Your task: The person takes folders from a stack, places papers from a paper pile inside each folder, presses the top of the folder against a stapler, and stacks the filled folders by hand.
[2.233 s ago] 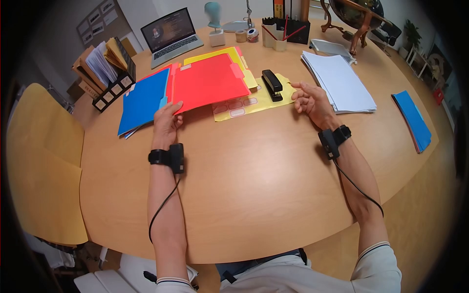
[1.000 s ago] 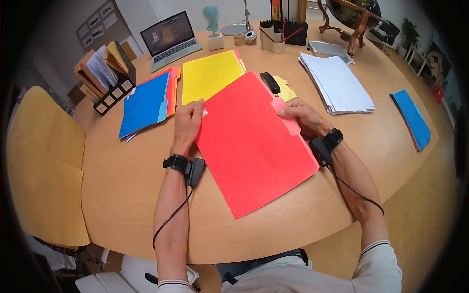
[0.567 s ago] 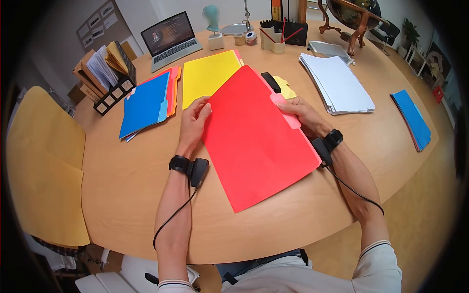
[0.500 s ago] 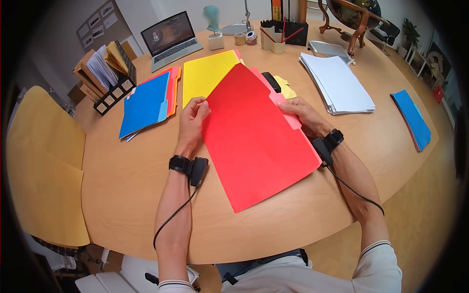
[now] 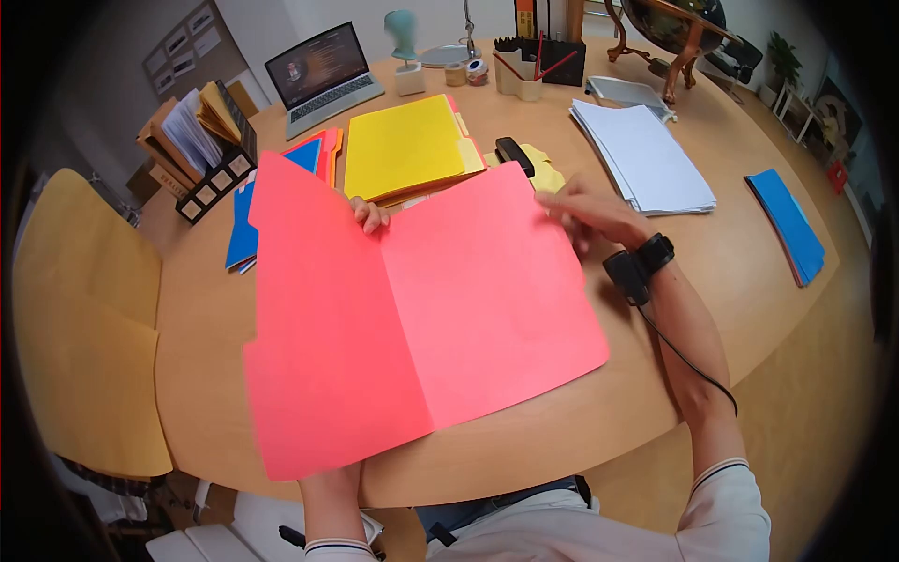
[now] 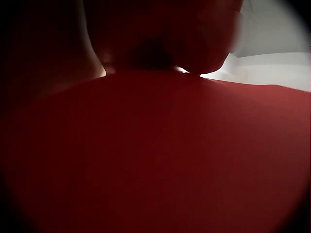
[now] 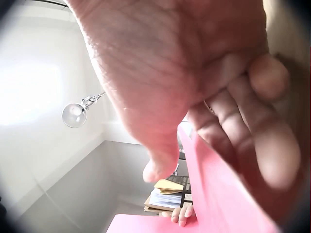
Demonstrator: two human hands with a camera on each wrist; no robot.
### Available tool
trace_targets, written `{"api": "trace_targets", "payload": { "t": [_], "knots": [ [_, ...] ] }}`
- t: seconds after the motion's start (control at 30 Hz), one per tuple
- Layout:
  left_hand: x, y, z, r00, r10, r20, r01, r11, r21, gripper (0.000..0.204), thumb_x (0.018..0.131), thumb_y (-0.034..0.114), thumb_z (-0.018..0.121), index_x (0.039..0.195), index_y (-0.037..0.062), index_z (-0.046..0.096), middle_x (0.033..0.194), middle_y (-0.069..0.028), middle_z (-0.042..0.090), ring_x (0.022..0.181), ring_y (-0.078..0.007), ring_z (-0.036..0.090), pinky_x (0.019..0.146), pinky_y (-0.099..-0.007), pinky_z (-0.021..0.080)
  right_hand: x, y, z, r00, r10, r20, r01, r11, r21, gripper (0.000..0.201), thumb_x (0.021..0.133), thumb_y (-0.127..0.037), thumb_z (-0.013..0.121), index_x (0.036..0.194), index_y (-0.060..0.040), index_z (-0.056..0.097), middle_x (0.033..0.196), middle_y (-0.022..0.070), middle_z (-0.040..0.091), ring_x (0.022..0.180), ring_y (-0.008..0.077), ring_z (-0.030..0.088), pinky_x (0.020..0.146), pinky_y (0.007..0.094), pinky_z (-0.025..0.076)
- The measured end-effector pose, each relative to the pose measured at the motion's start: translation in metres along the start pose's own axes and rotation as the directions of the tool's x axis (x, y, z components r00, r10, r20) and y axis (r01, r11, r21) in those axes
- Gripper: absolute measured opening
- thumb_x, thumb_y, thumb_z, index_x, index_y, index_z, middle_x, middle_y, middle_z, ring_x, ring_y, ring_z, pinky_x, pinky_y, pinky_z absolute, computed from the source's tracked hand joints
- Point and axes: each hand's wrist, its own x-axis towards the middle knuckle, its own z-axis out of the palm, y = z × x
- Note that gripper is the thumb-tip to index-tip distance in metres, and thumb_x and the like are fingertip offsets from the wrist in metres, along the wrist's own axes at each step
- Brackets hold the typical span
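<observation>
A red file folder [image 5: 496,300] is spread wide over the near part of the desk, its plain pink inner faces up. My left hand [image 5: 370,214] grips it from behind at the fold, fingertips curled over the top edge; the rest of that hand is hidden by the left flap. Dark red card [image 6: 155,155] fills most of the left wrist view. At the folder's upper right edge is my right hand [image 5: 604,214], thumb on the inner side and fingers behind. The right wrist view shows the pink flap [image 7: 209,184] between that thumb and the fingers.
Beyond the folder lie yellow folders [image 5: 407,145] and a black stapler [image 5: 514,156]. Blue folders [image 5: 242,234] are partly covered at left. White paper [image 5: 646,155] is stacked right, with a narrow blue stack [image 5: 785,225] near the edge. A laptop [image 5: 323,75] stands behind.
The red folder was first drawn toward me from the pile, then held closed in both hands. Now its cover has swung open to the left, with my left hand behind it.
</observation>
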Motion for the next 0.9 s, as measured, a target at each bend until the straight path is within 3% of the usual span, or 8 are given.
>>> {"api": "trace_targets", "payload": {
  "t": [0.07, 0.17, 0.2, 0.27, 0.33, 0.4, 0.63, 0.9],
  "knots": [
    [-0.007, 0.002, -0.009, 0.994, -0.109, -0.003, 0.109, 0.994, 0.010, 0.019, 0.098, 0.029, 0.064, 0.100, 0.0102, 0.062, 0.095, -0.0060, 0.066, 0.119, -0.0287, 0.057, 0.109, -0.0438, 0.041, -0.002, -0.004, -0.011, 0.939, -0.042, -0.342, 0.004, 0.994, -0.110, 0.049, 0.089, -0.046, 0.074, 0.071, -0.0003, 0.072, 0.055, 0.0039, 0.061, 0.053, 0.0130, 0.061, 0.048, 0.0264, 0.042],
    [-0.005, 0.003, -0.007, 0.963, -0.270, -0.013, 0.270, 0.962, 0.028, 0.020, 0.099, 0.031, 0.064, 0.100, 0.0105, 0.062, 0.095, -0.0063, 0.066, 0.120, -0.0285, 0.056, 0.110, -0.0439, 0.040, 0.010, 0.020, -0.041, 0.575, -0.325, -0.751, -0.182, 0.844, -0.505, 0.040, 0.087, -0.038, 0.072, 0.085, 0.0018, 0.075, 0.068, 0.0141, 0.071, 0.062, 0.0322, 0.067, 0.060, 0.0399, 0.053],
    [-0.010, -0.001, -0.005, 0.963, -0.270, -0.012, 0.270, 0.963, 0.027, 0.020, 0.099, 0.031, 0.064, 0.100, 0.0105, 0.062, 0.095, -0.0063, 0.066, 0.120, -0.0285, 0.056, 0.110, -0.0439, 0.040, 0.010, 0.032, -0.047, 0.575, -0.325, -0.751, -0.183, 0.844, -0.505, 0.040, 0.087, -0.038, 0.072, 0.085, 0.0018, 0.075, 0.068, 0.0141, 0.071, 0.062, 0.0322, 0.067, 0.060, 0.0399, 0.053],
    [0.011, -0.009, 0.044, 0.938, -0.110, -0.330, 0.189, 0.958, 0.216, 0.027, 0.096, 0.033, 0.065, 0.082, 0.0139, 0.051, 0.079, -0.0038, 0.061, 0.083, -0.0204, 0.062, 0.098, -0.0431, 0.045, 0.009, 0.054, -0.058, 0.372, -0.612, -0.698, -0.275, 0.646, -0.713, 0.037, 0.087, -0.034, 0.069, 0.095, 0.0014, 0.075, 0.088, 0.0191, 0.075, 0.078, 0.0438, 0.069, 0.073, 0.0477, 0.056],
    [0.004, -0.013, 0.033, 0.943, -0.094, -0.319, 0.157, 0.972, 0.176, 0.027, 0.096, 0.034, 0.066, 0.084, 0.0136, 0.052, 0.080, -0.0046, 0.061, 0.084, -0.0212, 0.062, 0.099, -0.0436, 0.045, 0.005, 0.060, -0.065, 0.484, -0.509, -0.712, -0.334, 0.644, -0.688, 0.038, 0.088, -0.035, 0.067, 0.096, 0.0020, 0.074, 0.098, 0.0228, 0.074, 0.086, 0.0452, 0.069, 0.079, 0.0489, 0.057],
    [0.002, -0.014, 0.026, 0.948, -0.080, -0.309, 0.126, 0.983, 0.133, 0.028, 0.095, 0.035, 0.067, 0.085, 0.0133, 0.053, 0.080, -0.0053, 0.061, 0.085, -0.0221, 0.061, 0.100, -0.0441, 0.044, 0.005, 0.061, -0.066, 0.664, -0.153, -0.732, -0.490, 0.650, -0.581, 0.039, 0.087, -0.035, 0.068, 0.093, 0.0031, 0.073, 0.095, 0.0262, 0.073, 0.088, 0.0452, 0.070, 0.081, 0.0504, 0.057],
    [0.010, -0.007, 0.015, 0.974, -0.198, -0.110, 0.212, 0.969, 0.125, 0.023, 0.098, 0.035, 0.062, 0.093, 0.0132, 0.055, 0.086, -0.0039, 0.061, 0.097, -0.0238, 0.059, 0.106, -0.0439, 0.039, 0.009, 0.070, -0.060, 0.674, -0.270, -0.687, -0.481, 0.545, -0.686, 0.031, 0.091, -0.025, 0.059, 0.093, 0.0037, 0.070, 0.091, 0.0284, 0.072, 0.089, 0.0468, 0.070, 0.081, 0.0534, 0.056],
    [0.007, -0.003, 0.026, 0.975, -0.214, -0.063, 0.222, 0.958, 0.182, 0.022, 0.100, 0.036, 0.059, 0.095, 0.0141, 0.055, 0.087, -0.0025, 0.059, 0.099, -0.0224, 0.056, 0.110, -0.0439, 0.036, -0.001, 0.059, -0.074, 0.496, -0.306, -0.812, -0.450, 0.710, -0.542, 0.025, 0.094, -0.022, 0.059, 0.096, -0.0024, 0.074, 0.096, 0.0241, 0.074, 0.092, 0.0449, 0.071, 0.081, 0.0541, 0.056]
  ]
}}
